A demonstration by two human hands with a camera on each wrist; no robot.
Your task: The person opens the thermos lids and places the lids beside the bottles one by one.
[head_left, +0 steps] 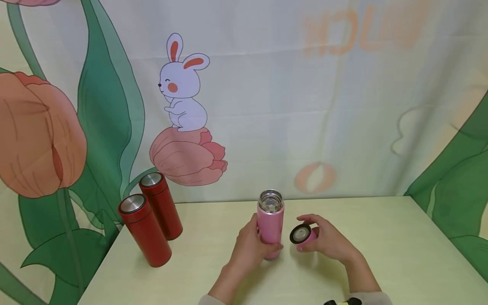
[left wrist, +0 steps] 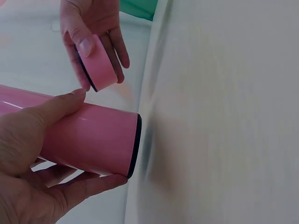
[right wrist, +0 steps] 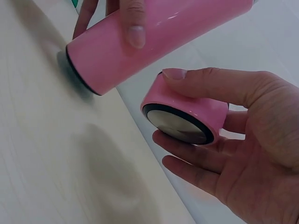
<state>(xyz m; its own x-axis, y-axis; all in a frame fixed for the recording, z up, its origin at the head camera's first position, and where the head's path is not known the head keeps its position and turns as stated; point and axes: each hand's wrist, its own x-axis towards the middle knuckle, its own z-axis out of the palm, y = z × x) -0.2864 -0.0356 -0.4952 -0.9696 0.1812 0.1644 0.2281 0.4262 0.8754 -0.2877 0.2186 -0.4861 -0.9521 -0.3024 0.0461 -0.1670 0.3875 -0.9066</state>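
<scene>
My left hand (head_left: 247, 249) grips a pink thermos bottle (head_left: 270, 226) around its lower body, thumb across the front. The bottle stands nearly upright, and its bare steel mouth (head_left: 271, 200) faces up. In the left wrist view, its black-rimmed base (left wrist: 134, 147) hovers close over the table, above a dark shadow. Just right of the bottle, my right hand (head_left: 332, 240) holds the pink lid (head_left: 301, 234) between thumb and fingers. The lid is tilted, its dark-ringed underside turned toward the bottle. Its brushed metal top (right wrist: 177, 126) shows in the right wrist view.
Two red thermos bottles (head_left: 146, 231) (head_left: 164, 207) with steel-topped lids stand at the left of the pale table (head_left: 411, 254). Behind the table hangs a cloth (head_left: 251, 106) printed with a rabbit, tulips and leaves. A black and yellow object (head_left: 345, 301) shows at the right sleeve.
</scene>
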